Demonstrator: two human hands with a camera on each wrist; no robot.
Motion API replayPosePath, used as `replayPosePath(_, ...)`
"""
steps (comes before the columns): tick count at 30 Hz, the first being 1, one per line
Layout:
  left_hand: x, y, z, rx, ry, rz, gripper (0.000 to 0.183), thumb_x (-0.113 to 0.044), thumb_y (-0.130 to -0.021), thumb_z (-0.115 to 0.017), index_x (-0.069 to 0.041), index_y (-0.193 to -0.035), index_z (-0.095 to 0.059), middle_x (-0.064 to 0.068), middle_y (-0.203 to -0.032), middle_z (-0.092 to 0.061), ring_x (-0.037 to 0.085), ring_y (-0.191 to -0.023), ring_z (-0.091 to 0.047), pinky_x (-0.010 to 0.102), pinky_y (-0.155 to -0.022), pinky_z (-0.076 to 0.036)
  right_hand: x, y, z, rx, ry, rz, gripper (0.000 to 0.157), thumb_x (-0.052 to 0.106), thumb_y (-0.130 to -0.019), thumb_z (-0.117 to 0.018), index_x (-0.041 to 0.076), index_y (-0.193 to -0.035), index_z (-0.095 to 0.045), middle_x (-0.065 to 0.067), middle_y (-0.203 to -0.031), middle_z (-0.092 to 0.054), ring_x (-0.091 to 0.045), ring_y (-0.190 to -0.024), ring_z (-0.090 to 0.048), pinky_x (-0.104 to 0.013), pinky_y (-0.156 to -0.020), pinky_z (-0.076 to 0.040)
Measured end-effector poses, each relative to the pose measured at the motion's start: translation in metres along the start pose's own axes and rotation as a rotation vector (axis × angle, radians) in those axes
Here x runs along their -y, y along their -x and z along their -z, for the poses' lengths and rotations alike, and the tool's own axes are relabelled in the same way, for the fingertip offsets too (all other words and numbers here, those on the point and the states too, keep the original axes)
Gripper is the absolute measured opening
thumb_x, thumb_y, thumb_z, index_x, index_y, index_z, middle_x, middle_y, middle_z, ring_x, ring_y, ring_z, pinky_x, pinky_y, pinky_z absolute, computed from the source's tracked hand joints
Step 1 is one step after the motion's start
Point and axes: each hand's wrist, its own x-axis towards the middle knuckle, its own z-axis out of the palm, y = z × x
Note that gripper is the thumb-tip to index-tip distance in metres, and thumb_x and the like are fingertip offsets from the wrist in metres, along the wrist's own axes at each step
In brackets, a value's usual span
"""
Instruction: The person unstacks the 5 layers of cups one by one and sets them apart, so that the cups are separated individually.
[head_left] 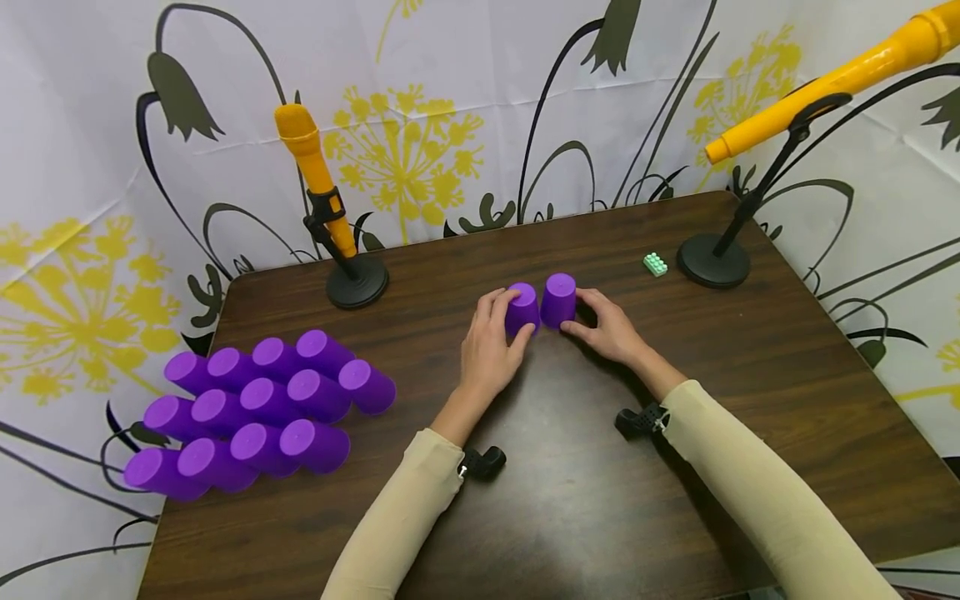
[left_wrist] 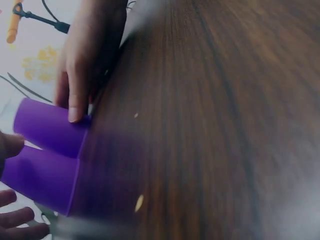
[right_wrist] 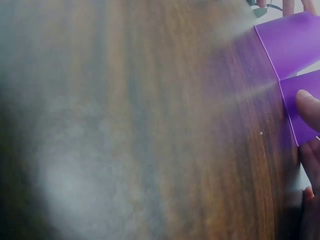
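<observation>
Two upside-down purple cups stand side by side on the table, their rims close together. My left hand (head_left: 487,342) curls loosely round the left purple cup (head_left: 523,310), thumb near its rim and fingers about its far left side. In the left wrist view a gap shows between some fingers and that cup. On the right purple cup (head_left: 558,298), my right hand (head_left: 609,329) pinches low down. The right wrist view has its thumb (right_wrist: 307,106) against the cup wall, with fingers just beyond; the cup tops are cut off there.
Rows of upside-down purple cups (head_left: 255,446) fill the table's left side. Yellow microphones on black stands rise at the back left (head_left: 357,282) and back right (head_left: 712,260). A mint-green toy brick (head_left: 655,265) lies beside the right stand. Patterned cloth hangs behind.
</observation>
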Motion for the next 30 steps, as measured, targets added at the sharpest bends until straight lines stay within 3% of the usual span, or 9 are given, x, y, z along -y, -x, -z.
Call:
replayPosePath(7, 0.006, -0.007, -0.009, -0.131, 0.015, -0.048, 0.038, -0.023, -0.087, -0.076, -0.019, -0.12, -0.059, 0.002, -0.12, -0.057, 0.025, -0.101, -0.066, 0.043, -0.073, -0.055, -0.001, -0.001, 0.001, 0.007, -0.001, -0.003, 0.059, 0.02, -0.088, -0.075, -0.002, -0.137, -0.051, -0.019, -0.135, -0.054, -0.034, -0.129, -0.048, -0.048, -0.109, -0.033)
replayPosePath(14, 0.01, 0.007, 0.011, -0.142, 0.039, -0.058, 0.033, -0.021, -0.088, -0.075, -0.017, -0.118, -0.061, 0.004, -0.119, -0.057, 0.027, -0.098, -0.067, 0.042, -0.073, -0.056, -0.001, -0.001, 0.002, 0.016, -0.003, -0.014, 0.059, 0.02, -0.088, -0.075, -0.002, -0.138, -0.05, -0.018, -0.136, -0.053, -0.033, -0.13, -0.047, -0.048, -0.11, -0.032)
replayPosePath(20, 0.015, 0.042, 0.049, -0.166, 0.026, -0.047, 0.034, -0.02, -0.088, -0.075, -0.017, -0.119, -0.062, 0.004, -0.119, -0.058, 0.027, -0.085, -0.067, 0.039, -0.062, -0.053, -0.001, 0.0, 0.001, 0.02, -0.005, -0.02, 0.059, 0.021, -0.089, -0.074, -0.002, -0.138, -0.05, -0.018, -0.136, -0.053, -0.033, -0.13, -0.046, -0.048, -0.11, -0.032)
replayPosePath(26, 0.017, 0.096, 0.094, -0.177, -0.034, -0.042, 0.035, -0.02, -0.086, -0.076, -0.017, -0.119, -0.065, 0.004, -0.123, -0.059, 0.027, -0.09, -0.067, 0.041, -0.063, -0.054, -0.002, 0.0, 0.0, 0.016, -0.006, -0.019, 0.059, 0.021, -0.089, -0.074, -0.001, -0.138, -0.05, -0.018, -0.136, -0.053, -0.033, -0.13, -0.047, -0.048, -0.109, -0.033)
replayPosePath(30, 0.026, 0.131, 0.121, -0.256, -0.104, -0.025, 0.035, -0.018, -0.084, -0.078, -0.015, -0.117, -0.067, 0.006, -0.124, -0.06, 0.029, -0.092, -0.068, 0.044, -0.062, -0.054, -0.002, -0.001, 0.001, 0.016, -0.006, -0.018, 0.06, 0.021, -0.089, -0.074, -0.002, -0.138, -0.05, -0.018, -0.136, -0.053, -0.033, -0.13, -0.046, -0.048, -0.11, -0.032)
